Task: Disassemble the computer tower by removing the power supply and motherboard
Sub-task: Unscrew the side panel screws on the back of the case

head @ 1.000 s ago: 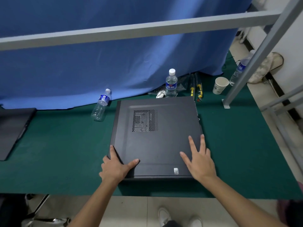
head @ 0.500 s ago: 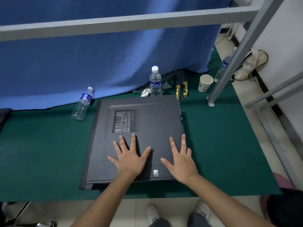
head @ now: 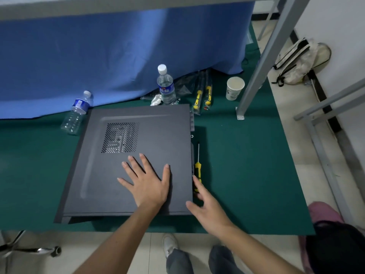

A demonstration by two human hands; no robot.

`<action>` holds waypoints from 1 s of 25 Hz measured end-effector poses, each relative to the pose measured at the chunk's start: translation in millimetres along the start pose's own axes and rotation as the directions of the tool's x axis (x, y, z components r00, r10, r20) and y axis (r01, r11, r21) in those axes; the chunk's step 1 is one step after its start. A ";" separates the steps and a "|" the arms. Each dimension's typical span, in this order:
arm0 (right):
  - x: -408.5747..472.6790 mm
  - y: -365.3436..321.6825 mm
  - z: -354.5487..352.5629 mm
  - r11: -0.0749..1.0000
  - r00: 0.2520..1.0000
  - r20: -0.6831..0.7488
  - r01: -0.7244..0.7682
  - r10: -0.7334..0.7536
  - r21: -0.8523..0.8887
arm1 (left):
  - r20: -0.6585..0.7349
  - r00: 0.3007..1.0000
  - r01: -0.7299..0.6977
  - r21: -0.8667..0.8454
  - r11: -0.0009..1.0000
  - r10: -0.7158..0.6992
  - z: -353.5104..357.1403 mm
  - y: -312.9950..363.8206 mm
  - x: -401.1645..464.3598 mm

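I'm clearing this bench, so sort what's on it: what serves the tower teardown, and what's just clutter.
For the job:
computer tower, lying on its side, left hand flat on its panel
screwdriver beside it, right hand next to it
bagged screwdrivers

Lying about:
upright bottle
tipped bottle
paper cup
white bag

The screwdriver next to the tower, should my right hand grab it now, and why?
Probably yes: curl the right hand around the yellow-handled screwdriver. Its open fingers are right at the handle, the tool lies loose on the green mat beside the tower, and the side panel is on, so nothing inside can come out yet. The left hand lies flat on the panel.
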State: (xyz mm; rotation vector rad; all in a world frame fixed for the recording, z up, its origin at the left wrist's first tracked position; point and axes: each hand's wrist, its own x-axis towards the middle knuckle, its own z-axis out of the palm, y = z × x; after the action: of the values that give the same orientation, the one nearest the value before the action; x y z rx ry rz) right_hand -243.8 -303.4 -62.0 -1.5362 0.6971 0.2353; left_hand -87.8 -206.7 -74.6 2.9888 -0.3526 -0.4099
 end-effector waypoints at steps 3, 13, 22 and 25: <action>11.6 5.7 -27.7 1.000 1.000 0.003 -0.021 0.021 0.013 | -0.078 0.997 0.001 0.033 0.999 0.002 8.3 -3.5 -1.4; 119.1 39.0 -31.0 0.901 0.908 -0.271 -0.381 0.321 -0.208 | -0.176 0.984 0.034 0.029 0.999 -0.028 15.3 -3.7 2.3; 66.8 34.8 -53.6 0.833 0.906 -0.154 -0.281 0.394 0.477 | -0.171 0.984 0.046 0.028 0.999 -0.040 12.1 -1.3 1.1; 46.7 14.5 -51.3 0.852 0.954 -0.171 -0.129 0.247 0.507 | -0.169 0.985 0.041 0.012 0.999 -0.039 10.0 0.4 0.2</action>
State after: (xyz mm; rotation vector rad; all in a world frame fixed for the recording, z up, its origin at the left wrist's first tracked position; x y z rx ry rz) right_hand -228.5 -364.8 -93.9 -1.0097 1.0107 0.0166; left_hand -90.4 -207.8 -84.1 3.0213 -0.2810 -0.1556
